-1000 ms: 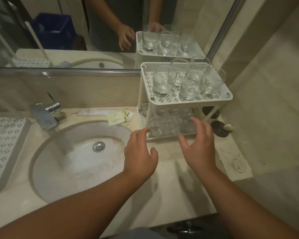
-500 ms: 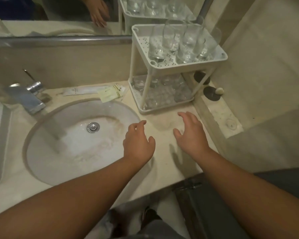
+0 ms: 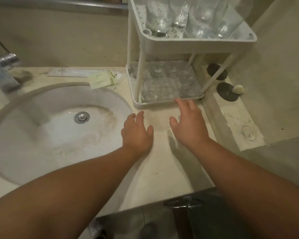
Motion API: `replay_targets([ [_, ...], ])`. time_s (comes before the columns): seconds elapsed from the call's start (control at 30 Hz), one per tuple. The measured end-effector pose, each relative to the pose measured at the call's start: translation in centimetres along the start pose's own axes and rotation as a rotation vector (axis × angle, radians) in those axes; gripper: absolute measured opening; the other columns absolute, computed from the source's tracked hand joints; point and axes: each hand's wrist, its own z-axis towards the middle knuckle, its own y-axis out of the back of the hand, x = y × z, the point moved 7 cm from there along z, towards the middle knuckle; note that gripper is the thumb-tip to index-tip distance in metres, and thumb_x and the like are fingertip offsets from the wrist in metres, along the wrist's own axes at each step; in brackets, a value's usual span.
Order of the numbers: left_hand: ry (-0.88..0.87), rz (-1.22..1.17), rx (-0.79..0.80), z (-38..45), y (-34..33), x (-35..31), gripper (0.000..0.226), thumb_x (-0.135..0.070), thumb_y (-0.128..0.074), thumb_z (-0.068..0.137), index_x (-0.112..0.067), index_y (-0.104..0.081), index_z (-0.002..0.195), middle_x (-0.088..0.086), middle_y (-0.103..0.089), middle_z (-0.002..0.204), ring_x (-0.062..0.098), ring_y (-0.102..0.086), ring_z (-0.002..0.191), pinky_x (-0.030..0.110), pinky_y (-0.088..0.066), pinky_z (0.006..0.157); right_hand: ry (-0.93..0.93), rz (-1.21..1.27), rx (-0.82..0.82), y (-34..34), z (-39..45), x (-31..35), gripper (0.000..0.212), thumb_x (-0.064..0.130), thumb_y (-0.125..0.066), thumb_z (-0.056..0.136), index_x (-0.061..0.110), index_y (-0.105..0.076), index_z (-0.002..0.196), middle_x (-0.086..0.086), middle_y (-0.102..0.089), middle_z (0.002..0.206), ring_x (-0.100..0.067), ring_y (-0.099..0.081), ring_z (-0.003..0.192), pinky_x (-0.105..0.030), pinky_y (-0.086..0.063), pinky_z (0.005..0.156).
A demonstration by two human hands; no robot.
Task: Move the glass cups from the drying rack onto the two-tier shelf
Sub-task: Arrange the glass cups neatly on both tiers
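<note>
Both hands are held empty above the counter (image 3: 159, 169), fingers relaxed and slightly spread: the left hand (image 3: 136, 133) beside the sink (image 3: 41, 135), the right hand (image 3: 188, 125) with its fingertips (image 3: 179, 101) at the front rim of the shelf (image 3: 162, 104). Glass cups (image 3: 197, 16) are seen standing on the upper tier, and more cups (image 3: 150, 88) on the lower tier. Paper sachets (image 3: 102, 80) are laid between sink and shelf.

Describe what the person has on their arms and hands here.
Nothing that shows. Both forearms are bare up to the frame edge, with no sleeve in view. The left hand and right hand wear no gloves, and no rings, watch or bracelet are visible.
</note>
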Motion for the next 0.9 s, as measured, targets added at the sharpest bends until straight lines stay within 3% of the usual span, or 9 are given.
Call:
replay_targets([
  [0.17, -0.068, 0.209, -0.136, -0.6, -2.0, -0.3, 0.063, -0.053, -0.035, 0.096, -0.024, -0.027, 0.151, 0.016, -0.027, 0.158, 0.029, -0.02, 0.148, 0.048, -0.023, 0.118, 0.04, 0.034, -0.079, -0.5, 1.8, -2.5, 0.052, 0.018, -0.061, 0.088, 0.025, -0.047, 0.138, -0.004, -0.041, 0.14, -0.026, -0.043, 0.126, -0.033, -0.048, 0.088],
  [0.37, -0.054, 0.304, -0.147, -0.4, -2.4, -0.5, 0.063, -0.055, -0.032, 0.092, -0.029, -0.027, 0.148, 0.016, -0.027, 0.157, 0.029, -0.014, 0.15, 0.055, -0.018, 0.118, 0.013, 0.044, -0.127, -0.8, 4.2, -4.8, 0.055, 0.015, -0.061, 0.086, 0.026, -0.046, 0.138, -0.006, -0.021, 0.157, -0.028, -0.035, 0.137, -0.023, -0.037, 0.088],
  [0.47, -0.026, 0.343, -0.115, -0.2, -2.7, -0.4, 0.064, -0.056, -0.031, 0.091, -0.032, -0.024, 0.15, 0.016, -0.017, 0.163, 0.032, -0.008, 0.152, 0.055, -0.015, 0.119, 0.02, -0.017, -0.134, -0.7, 6.2, -5.5, 0.054, 0.015, -0.06, 0.088, 0.026, -0.045, 0.14, -0.006, -0.025, 0.156, -0.032, -0.038, 0.135, -0.031, -0.043, 0.099],
  [0.57, -0.011, 0.37, -0.096, -0.1, -2.9, -0.4, 0.066, -0.057, -0.028, 0.091, -0.033, -0.021, 0.152, 0.014, -0.008, 0.166, 0.032, -0.003, 0.153, 0.055, -0.012, 0.12, 0.033, 0.003, -0.156, -0.5, 8.0, -6.0, 0.051, 0.014, -0.055, 0.09, 0.021, -0.045, 0.14, -0.01, -0.04, 0.147, -0.034, -0.046, 0.126, -0.041, -0.042, 0.104],
  [0.7, -0.009, 0.385, -0.081, 0.1, -3.0, -0.5, 0.066, -0.056, -0.028, 0.091, -0.033, -0.021, 0.152, 0.015, -0.008, 0.166, 0.03, -0.004, 0.153, 0.054, -0.012, 0.12, -0.048, -0.044, -0.181, -1.0, 9.8, -6.8, 0.047, 0.016, -0.051, 0.09, 0.024, -0.047, 0.136, -0.011, -0.06, 0.118, -0.034, -0.054, 0.108, -0.036, -0.038, 0.094],
  [0.9, -0.004, 0.394, -0.07, 0.1, -3.0, -0.7, 0.066, -0.055, -0.029, 0.09, -0.031, -0.024, 0.151, 0.017, -0.01, 0.165, 0.029, -0.009, 0.152, 0.053, -0.016, 0.119, -0.09, 0.07, -0.236, -1.6, 10.4, -6.5, 0.041, 0.009, -0.05, 0.091, 0.026, -0.054, 0.128, -0.004, -0.067, 0.101, -0.031, -0.057, 0.1, -0.032, -0.035, 0.081],
])
